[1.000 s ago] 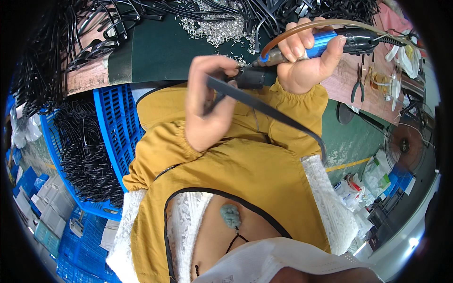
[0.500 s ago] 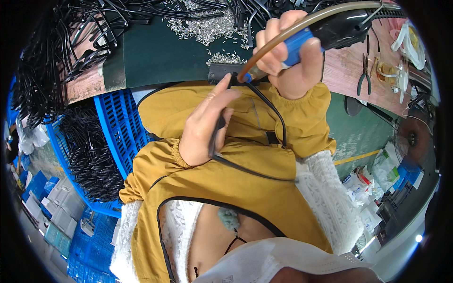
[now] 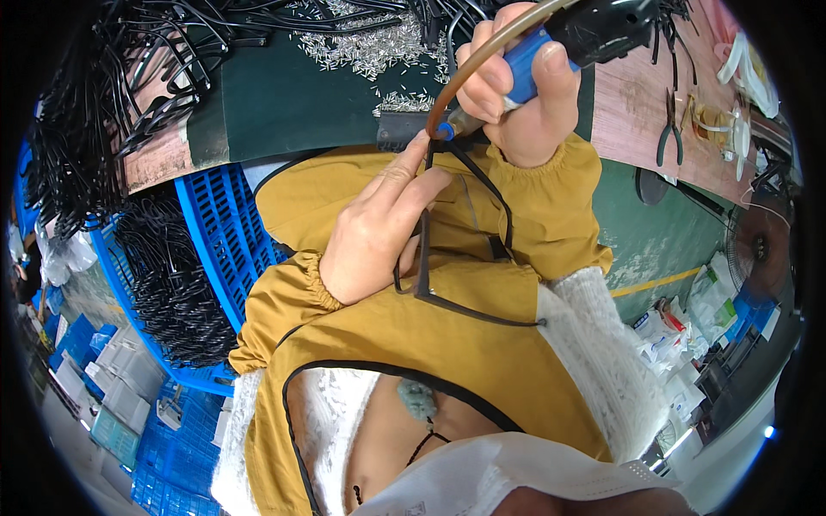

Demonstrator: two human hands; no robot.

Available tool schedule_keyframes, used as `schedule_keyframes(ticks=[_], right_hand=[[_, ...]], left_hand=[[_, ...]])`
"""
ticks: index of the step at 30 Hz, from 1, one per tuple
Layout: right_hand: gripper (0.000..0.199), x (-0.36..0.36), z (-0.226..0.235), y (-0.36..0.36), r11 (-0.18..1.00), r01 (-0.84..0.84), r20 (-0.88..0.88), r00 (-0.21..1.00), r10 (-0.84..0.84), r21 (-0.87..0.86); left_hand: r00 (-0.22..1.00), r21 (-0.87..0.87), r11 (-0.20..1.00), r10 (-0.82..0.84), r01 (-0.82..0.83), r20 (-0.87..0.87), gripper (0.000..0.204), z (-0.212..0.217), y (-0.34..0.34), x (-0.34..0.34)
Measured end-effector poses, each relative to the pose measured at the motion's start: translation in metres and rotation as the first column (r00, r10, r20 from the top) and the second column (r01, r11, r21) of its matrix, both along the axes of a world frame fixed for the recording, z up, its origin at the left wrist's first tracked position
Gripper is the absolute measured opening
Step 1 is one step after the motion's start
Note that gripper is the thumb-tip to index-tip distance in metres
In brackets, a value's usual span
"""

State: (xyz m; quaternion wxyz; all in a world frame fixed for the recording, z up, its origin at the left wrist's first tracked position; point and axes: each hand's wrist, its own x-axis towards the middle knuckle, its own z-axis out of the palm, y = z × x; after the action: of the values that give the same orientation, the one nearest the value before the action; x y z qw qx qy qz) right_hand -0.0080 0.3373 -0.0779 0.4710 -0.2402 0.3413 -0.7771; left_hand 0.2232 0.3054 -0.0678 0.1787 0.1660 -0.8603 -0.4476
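My right hand (image 3: 540, 120) is wrapped round a powered screwdriver (image 3: 532, 67) with a blue grip and a black body. A brown hose (image 3: 440, 93) runs along it and ends in a blue fitting near its tip. My left hand (image 3: 370, 228) is closed on a black eyeglass frame (image 3: 422, 279), whose thin arms stretch over my lap. The left index fingertip presses at the table edge, beside the driver's tip and a dark block (image 3: 397, 129). The exact contact of tip and frame is hidden by the fingers and hose.
Small silvery screws (image 3: 361, 43) lie heaped on the green mat (image 3: 267, 103). Black eyeglass parts (image 3: 73, 146) pile up at the left, more fill a blue basket (image 3: 211, 249) beside my lap. Pliers (image 3: 669, 138) lie on the right, above a fan (image 3: 759, 248).
My right hand has brought the screwdriver slightly left, its tip close to my left fingertip. The eyeglass frame has turned in my left hand, and the left fingers have shifted a little.
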Motion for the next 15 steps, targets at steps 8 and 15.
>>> schedule_keyframes(ticks=[8, 15], right_hand=[[0.044, -0.011, -0.002, 0.021, 0.975, 0.205, -0.358, 0.907, -0.223, -0.087], [0.021, 0.023, 0.015, 0.099, 0.654, -0.031, -0.363, 0.812, 0.457, 0.756]], left_hand=[[0.991, 0.093, 0.995, 0.056, -0.045, -0.123, 0.045, -0.011, -0.001, -0.005], [0.993, 0.161, 0.986, 0.06, -0.043, -0.101, 0.039, -0.012, 0.0, -0.004]])
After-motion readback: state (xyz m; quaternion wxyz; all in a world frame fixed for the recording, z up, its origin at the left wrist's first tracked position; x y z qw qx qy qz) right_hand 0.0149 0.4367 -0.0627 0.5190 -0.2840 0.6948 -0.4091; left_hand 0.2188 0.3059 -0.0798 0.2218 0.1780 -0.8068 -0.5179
